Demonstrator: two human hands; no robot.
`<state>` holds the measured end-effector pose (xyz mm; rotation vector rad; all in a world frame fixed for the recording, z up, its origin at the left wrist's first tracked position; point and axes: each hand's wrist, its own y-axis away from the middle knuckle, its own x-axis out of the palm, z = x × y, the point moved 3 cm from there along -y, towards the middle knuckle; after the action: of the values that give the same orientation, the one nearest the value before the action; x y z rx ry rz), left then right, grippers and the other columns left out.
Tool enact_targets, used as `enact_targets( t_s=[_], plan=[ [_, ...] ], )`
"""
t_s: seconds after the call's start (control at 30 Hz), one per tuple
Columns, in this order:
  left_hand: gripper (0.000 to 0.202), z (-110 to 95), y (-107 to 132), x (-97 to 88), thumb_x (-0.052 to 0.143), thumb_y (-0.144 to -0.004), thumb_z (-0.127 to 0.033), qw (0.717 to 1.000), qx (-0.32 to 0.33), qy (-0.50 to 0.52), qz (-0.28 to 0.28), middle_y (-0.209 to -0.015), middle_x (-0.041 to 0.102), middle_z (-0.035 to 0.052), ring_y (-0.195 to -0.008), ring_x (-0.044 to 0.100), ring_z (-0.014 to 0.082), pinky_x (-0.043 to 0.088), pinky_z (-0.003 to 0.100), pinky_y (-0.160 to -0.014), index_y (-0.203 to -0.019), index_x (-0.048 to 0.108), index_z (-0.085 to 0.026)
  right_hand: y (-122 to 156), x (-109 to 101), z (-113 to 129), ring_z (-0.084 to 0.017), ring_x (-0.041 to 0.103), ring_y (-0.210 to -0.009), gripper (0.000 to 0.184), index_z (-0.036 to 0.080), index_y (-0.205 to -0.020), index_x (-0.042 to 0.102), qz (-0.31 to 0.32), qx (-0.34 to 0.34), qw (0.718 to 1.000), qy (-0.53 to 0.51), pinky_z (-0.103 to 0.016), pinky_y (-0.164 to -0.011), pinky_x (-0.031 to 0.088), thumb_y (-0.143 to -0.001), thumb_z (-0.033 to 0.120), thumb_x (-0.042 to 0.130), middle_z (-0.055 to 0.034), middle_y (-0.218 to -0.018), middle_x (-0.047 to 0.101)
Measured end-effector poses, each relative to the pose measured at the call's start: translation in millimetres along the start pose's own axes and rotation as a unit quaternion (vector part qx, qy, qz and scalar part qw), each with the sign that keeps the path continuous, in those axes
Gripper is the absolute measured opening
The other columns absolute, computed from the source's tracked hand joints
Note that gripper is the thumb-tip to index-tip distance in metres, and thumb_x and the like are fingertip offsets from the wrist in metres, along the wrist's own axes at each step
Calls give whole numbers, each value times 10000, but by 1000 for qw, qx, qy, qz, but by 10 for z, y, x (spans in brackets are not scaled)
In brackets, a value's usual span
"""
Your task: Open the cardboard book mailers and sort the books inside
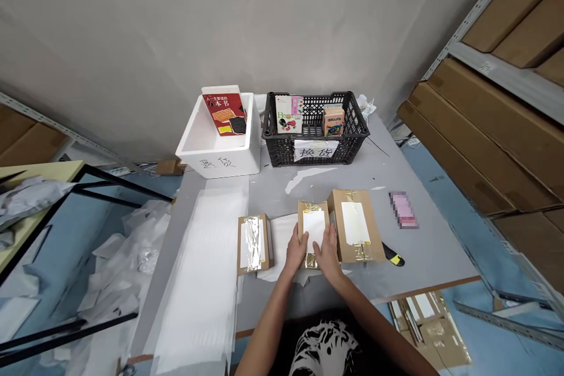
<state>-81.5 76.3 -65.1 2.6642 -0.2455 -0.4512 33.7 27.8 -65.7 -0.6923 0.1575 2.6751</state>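
Fingers (304,245) clamped on taped cardboard mailer (314,228) | left hand (295,254), right hand (328,255) at its sides | larger mailer (355,226) just right

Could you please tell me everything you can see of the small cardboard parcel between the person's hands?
The small cardboard parcel is a brown rectangular box, lying flat on a white sheet, with a white label on top and shiny tape across both ends. The left hand and right hand hold it by its long sides.

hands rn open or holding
Left hand: holding a small cardboard parcel by its left edge.
Right hand: holding the same parcel by its right edge.
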Motion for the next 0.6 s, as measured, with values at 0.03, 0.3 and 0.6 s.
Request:
enact_targets(
  t_s=[0.03, 0.3, 0.6],
  plan=[
    [655, 22, 18, -26, 471, -830, -523, 1000, -3, 7, -5, -1300, 552, 132, -1199, 520, 278, 375, 432, -1008, -1375, 355, -180, -14, 1, -28, -322, 108, -1409, 692, 117, -1410, 287, 2, 9, 1000, -9, -588, -1101, 156, -819, 426, 471, -171, -1496, 243],
    [621, -105, 157, -97, 367, -873, -569, 999, -6, 42, -8, -1303, 560, 75, -1169, 545, 269, 423, 423, -975, -1389, 371, -226, -187, -231, 83, -284, 444, -1262, 653, 175, -1340, 438, 57, 88, 992, -69, -467, -1023, 370, -789, 521, 491, -122, -1323, 527],
    [590, -670, 344, -377, 329, -903, -530, 990, 114, 46, -71, -1387, 479, 32, -1253, 465, 240, 405, 383, -1001, -1435, 281, -280, -214, -534, 728, -251, 340, -1343, 683, 238, -1411, 345, 58, 39, 989, -132, -455, -1098, 284, -810, 503, 534, -77, -1451, 389]
  ],
)
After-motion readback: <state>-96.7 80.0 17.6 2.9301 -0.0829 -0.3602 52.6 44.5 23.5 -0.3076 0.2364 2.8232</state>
